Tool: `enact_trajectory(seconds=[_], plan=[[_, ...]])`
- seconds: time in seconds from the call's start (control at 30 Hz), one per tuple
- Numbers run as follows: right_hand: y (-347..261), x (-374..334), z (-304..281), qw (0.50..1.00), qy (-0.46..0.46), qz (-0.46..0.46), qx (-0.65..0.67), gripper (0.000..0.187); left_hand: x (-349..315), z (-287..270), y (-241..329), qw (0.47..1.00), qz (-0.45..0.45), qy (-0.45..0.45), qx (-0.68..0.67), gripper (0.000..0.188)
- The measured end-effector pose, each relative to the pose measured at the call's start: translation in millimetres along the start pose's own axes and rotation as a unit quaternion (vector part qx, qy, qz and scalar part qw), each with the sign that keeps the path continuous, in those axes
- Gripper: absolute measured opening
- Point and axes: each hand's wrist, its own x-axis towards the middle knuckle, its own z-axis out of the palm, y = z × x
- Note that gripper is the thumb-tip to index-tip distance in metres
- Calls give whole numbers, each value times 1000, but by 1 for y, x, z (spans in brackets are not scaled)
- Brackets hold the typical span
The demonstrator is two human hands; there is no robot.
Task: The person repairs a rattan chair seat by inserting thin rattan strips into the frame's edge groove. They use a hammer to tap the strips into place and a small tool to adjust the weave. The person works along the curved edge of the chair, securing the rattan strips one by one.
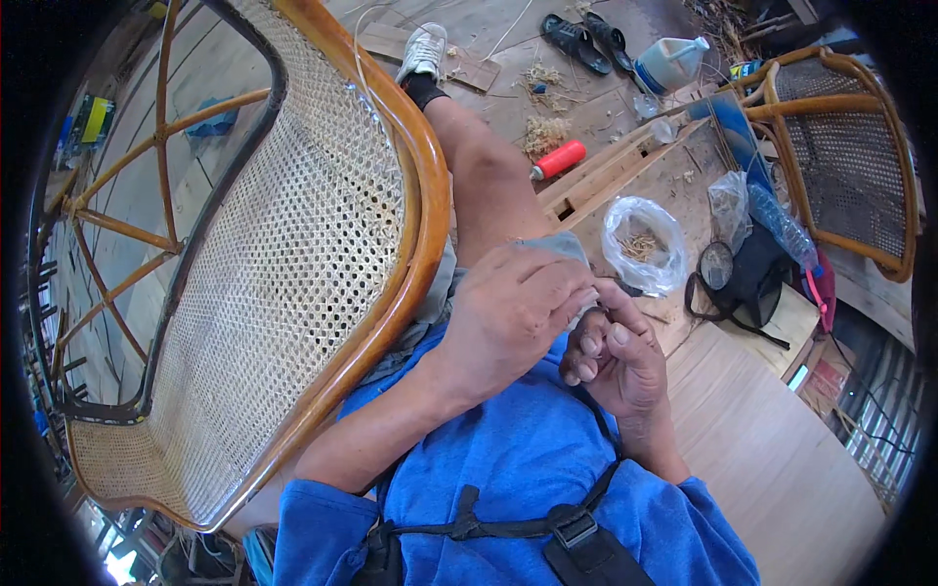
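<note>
My left hand [518, 308] and my right hand [627, 356] meet in front of my lap. The left one is closed, its fingertips pressed together by the right fingers. A small pale bit shows between them, too little of it to name. My right hand is turned palm up with the fingers curled in. Left of my hands a rattan chair with a woven cane panel [293, 254] lies tilted, its glossy bent frame [428, 186] against my left side. To the right stands an open clear plastic bag [653, 221] holding several short wooden pegs.
Beyond my leg lie a red cylinder [561, 159], wood shavings [545, 137] and black sandals [576, 44]. A translucent jug [671, 64] stands at the far right, near another cane-panelled rattan piece [842, 146]. A black bag [752, 278] and a plastic bottle [782, 227] lie nearer.
</note>
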Motion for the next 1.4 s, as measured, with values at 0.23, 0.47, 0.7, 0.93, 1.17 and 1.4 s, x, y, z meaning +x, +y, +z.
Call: enact_trajectory(seconds=[0.23,0.47,0.7,0.93,1.17,1.4], plan=[[1,-1,7,999,18,30,-36,50,6,-10,-9,984,109,-42,133,16],[8,-2,5,998,4,53,36,54,-3,-2,-10,996,27,-67,42,11],[4,5,-1,998,20,37,40,52,-15,2,-8,991,-27,-117,-54,8],[-4,6,-17,992,103,-9,-71,27,8,-14,-10,977,-180,-97,-59,17],[-53,20,-136,731,333,-129,-581,14,58,1,-26,987,-15,150,61,7],[-63,57,-217,454,251,-161,-840,15,63,-6,-22,965,-226,18,-129,11]])
